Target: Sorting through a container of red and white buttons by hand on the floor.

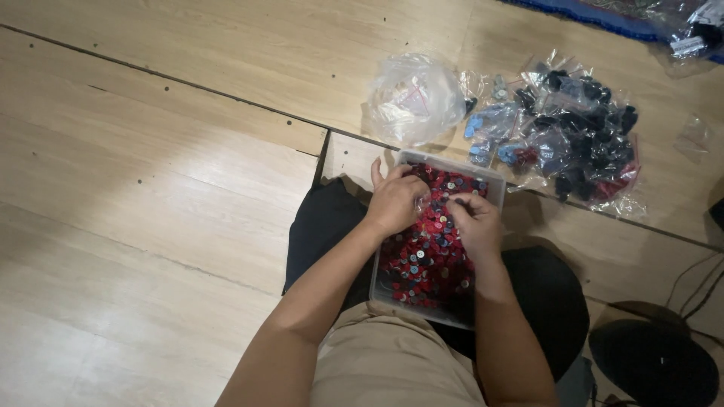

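Note:
A clear plastic box [490,178] rests on my lap, filled with several small red and dark round parts [422,264]. Both hands hover over its far end. My left hand [394,200] has its fingers curled, and a small clear bag seems pinched at its fingertips. My right hand [473,220] is closed, pinching a small dark part between thumb and fingers, close to the left hand's fingertips.
A wooden plank floor [173,151] spreads around me. Beyond the box lie a crumpled clear bag [415,98] and a pile of small clear bags with dark, blue and red parts [573,136]. Cables [697,283] and a dark round object [652,365] sit at the right.

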